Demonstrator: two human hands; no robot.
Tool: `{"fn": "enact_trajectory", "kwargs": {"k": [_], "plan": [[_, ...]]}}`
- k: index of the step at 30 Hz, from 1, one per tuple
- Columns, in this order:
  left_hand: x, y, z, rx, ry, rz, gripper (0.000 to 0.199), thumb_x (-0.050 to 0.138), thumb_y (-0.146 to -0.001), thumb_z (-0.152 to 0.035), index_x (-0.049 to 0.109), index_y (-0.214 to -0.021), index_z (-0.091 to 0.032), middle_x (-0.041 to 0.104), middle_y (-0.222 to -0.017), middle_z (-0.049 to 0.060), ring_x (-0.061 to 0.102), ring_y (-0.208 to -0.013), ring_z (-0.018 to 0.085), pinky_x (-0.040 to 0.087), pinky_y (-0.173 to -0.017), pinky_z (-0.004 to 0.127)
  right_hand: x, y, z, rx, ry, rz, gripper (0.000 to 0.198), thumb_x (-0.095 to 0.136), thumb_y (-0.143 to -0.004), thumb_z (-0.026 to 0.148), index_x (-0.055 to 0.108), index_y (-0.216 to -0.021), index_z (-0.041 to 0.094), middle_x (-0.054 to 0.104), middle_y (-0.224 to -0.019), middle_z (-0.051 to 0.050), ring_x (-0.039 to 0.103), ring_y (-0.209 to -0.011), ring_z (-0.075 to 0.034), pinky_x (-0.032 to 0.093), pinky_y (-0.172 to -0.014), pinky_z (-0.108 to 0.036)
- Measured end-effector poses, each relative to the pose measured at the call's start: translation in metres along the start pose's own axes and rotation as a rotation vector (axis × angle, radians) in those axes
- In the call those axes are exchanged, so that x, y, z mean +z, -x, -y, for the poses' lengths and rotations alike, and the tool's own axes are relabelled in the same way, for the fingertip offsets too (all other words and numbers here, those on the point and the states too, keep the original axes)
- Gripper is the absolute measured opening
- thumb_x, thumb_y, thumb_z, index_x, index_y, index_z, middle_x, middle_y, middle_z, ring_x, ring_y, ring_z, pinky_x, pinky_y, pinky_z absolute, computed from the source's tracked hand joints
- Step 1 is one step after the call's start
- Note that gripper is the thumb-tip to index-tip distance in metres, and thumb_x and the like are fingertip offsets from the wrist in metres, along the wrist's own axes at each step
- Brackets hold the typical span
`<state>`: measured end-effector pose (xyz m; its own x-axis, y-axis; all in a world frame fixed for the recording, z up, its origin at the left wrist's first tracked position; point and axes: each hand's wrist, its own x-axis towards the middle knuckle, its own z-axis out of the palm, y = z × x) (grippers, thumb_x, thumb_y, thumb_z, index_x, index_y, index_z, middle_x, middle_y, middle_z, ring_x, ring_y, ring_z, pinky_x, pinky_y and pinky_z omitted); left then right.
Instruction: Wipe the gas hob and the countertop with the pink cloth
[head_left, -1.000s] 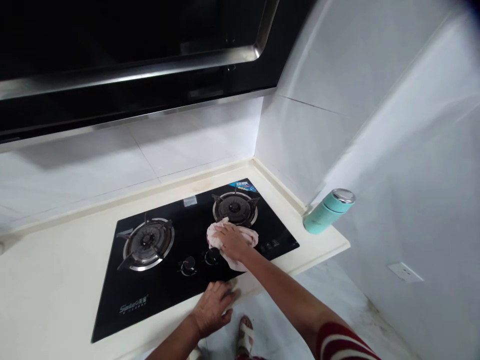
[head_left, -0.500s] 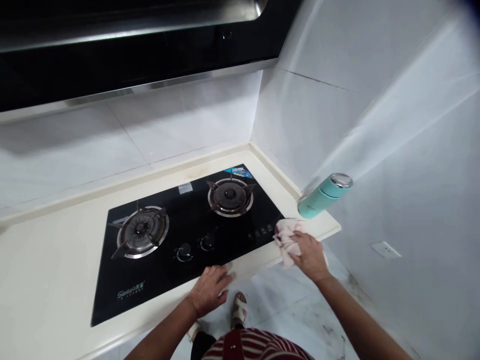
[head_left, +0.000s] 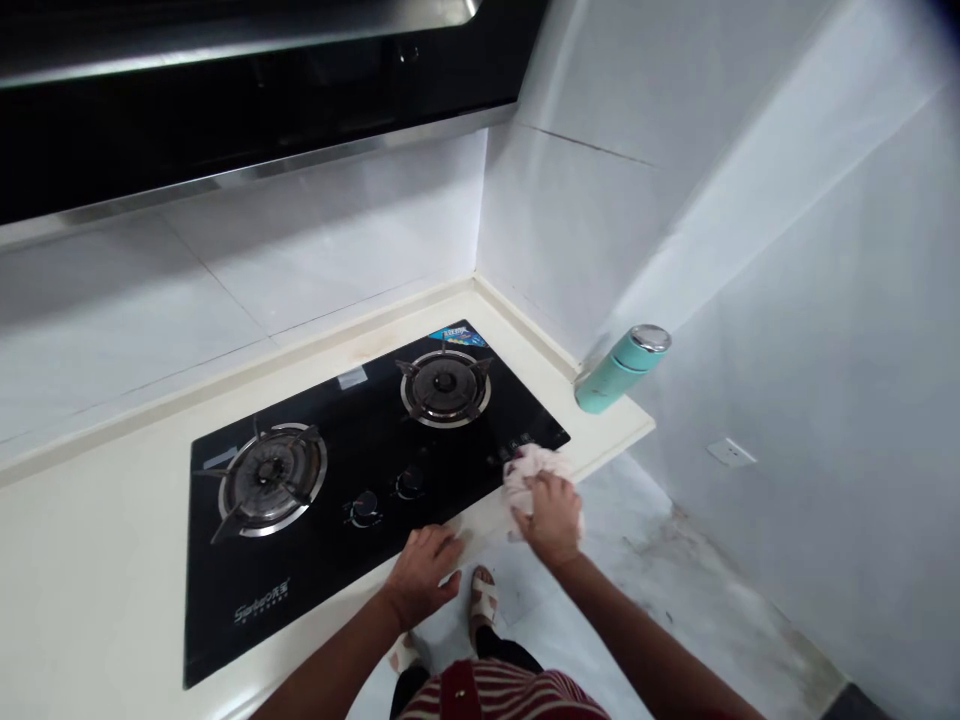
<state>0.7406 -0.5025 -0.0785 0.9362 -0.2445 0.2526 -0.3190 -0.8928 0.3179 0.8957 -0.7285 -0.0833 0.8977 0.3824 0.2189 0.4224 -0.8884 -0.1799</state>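
A pale pink cloth lies bunched over the front right edge of the black gas hob and the counter's front strip. My right hand is closed on this cloth and presses it down. My left hand rests on the counter's front edge, fingers stretched out and holding nothing, just in front of the hob. Two control knobs sit on the glass beyond my left hand. Farther back are the left burner and the right burner.
A mint green flask with a silver lid stands at the counter's right end, by the wall. Overhead hangs a black range hood. The pale counter extends left, and a wall socket is at the right.
My right hand has slid the cloth leftward along the hob's front edge, away from the flask. My left hand stays on the counter edge. The camera view has shifted slightly.
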Motion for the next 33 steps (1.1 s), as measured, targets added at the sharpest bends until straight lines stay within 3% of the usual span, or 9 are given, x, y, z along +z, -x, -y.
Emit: {"fn": "enact_trajectory", "kwargs": {"k": [6,9,12,14,18,22,27,30,33], "plan": [[-0.001,0.004,0.004,0.07,0.078,-0.203,0.041,0.054,-0.085,-0.022,0.051,-0.125,-0.013,0.053,-0.125,0.018,0.05,-0.119,0.029,0.049,-0.096,0.047,0.005,0.054,0.105,-0.133,-0.207,0.031,0.04,0.068,-0.079,0.038,0.063,-0.115,0.02,0.057,-0.124,-0.012,0.044,-0.107,-0.03,0.031,-0.087,-0.043],[-0.006,0.005,-0.003,0.093,0.085,-0.266,0.043,0.053,-0.084,-0.019,0.049,-0.126,-0.014,0.051,-0.125,0.017,0.048,-0.122,0.029,0.049,-0.099,0.049,0.0,0.06,0.114,-0.121,-0.213,0.092,0.044,0.069,-0.078,0.035,0.061,-0.119,0.021,0.056,-0.126,-0.012,0.043,-0.109,-0.031,0.032,-0.09,-0.044],[-0.021,0.02,-0.007,-0.003,0.053,-0.25,0.045,0.053,-0.083,-0.017,0.05,-0.129,-0.017,0.049,-0.13,0.015,0.048,-0.123,0.028,0.048,-0.099,0.049,-0.006,0.053,0.099,-0.197,-0.234,0.163,0.046,0.068,-0.077,0.035,0.06,-0.121,0.021,0.056,-0.127,-0.013,0.044,-0.111,-0.031,0.035,-0.093,-0.045],[-0.037,0.048,-0.001,-0.091,0.026,-0.233,0.044,0.053,-0.085,-0.018,0.053,-0.128,-0.019,0.048,-0.133,0.015,0.047,-0.124,0.028,0.047,-0.1,0.048,-0.008,0.04,0.083,-0.195,-0.293,0.104,0.046,0.062,-0.08,0.034,0.058,-0.124,0.019,0.056,-0.124,-0.014,0.045,-0.112,-0.031,0.037,-0.096,-0.045],[-0.078,0.141,0.033,-0.333,-0.104,-0.242,0.035,0.053,-0.088,-0.023,0.06,-0.122,-0.023,0.052,-0.13,0.012,0.051,-0.121,0.028,0.046,-0.099,0.047,-0.008,-0.002,0.065,0.057,-0.291,-0.107,0.053,0.049,-0.086,0.033,0.052,-0.136,0.016,0.052,-0.131,-0.017,0.045,-0.115,-0.033,0.04,-0.096,-0.048],[-0.117,0.237,0.07,-0.599,-0.272,-0.289,0.032,0.052,-0.089,-0.035,0.065,-0.115,-0.022,0.056,-0.123,0.013,0.054,-0.115,0.03,0.046,-0.095,0.048,-0.014,-0.03,0.086,0.166,-0.111,-0.015,0.051,0.051,-0.087,0.036,0.056,-0.134,0.02,0.044,-0.147,-0.016,0.042,-0.121,-0.038,0.039,-0.093,-0.051],[-0.138,0.304,0.092,-0.897,-0.386,-0.292,0.038,0.041,-0.095,-0.043,0.062,-0.117,-0.02,0.056,-0.122,0.015,0.055,-0.113,0.031,0.046,-0.091,0.049,-0.018,0.01,0.169,-0.009,-0.098,0.126,0.05,0.056,-0.087,0.033,0.055,-0.135,0.018,0.048,-0.143,-0.018,0.042,-0.123,-0.037,0.037,-0.098,-0.05],[-0.135,0.316,0.096,-0.984,-0.394,-0.28,0.039,0.038,-0.096,-0.046,0.062,-0.115,-0.022,0.058,-0.118,0.013,0.054,-0.114,0.031,0.045,-0.092,0.049,-0.015,0.061,0.241,-0.156,-0.131,0.253,0.055,0.063,-0.083,0.035,0.055,-0.134,0.016,0.049,-0.141,-0.019,0.043,-0.122,-0.038,0.035,-0.1,-0.055],[-0.132,0.319,0.098,-0.979,-0.378,-0.286,0.039,0.039,-0.096,-0.048,0.063,-0.113,-0.022,0.06,-0.117,0.012,0.054,-0.115,0.03,0.044,-0.094,0.048,-0.013,0.109,0.309,-0.454,-0.275,0.362,0.062,0.068,-0.08,0.044,0.053,-0.134,0.018,0.046,-0.146,-0.016,0.041,-0.126,-0.039,0.033,-0.102,-0.058]]}}
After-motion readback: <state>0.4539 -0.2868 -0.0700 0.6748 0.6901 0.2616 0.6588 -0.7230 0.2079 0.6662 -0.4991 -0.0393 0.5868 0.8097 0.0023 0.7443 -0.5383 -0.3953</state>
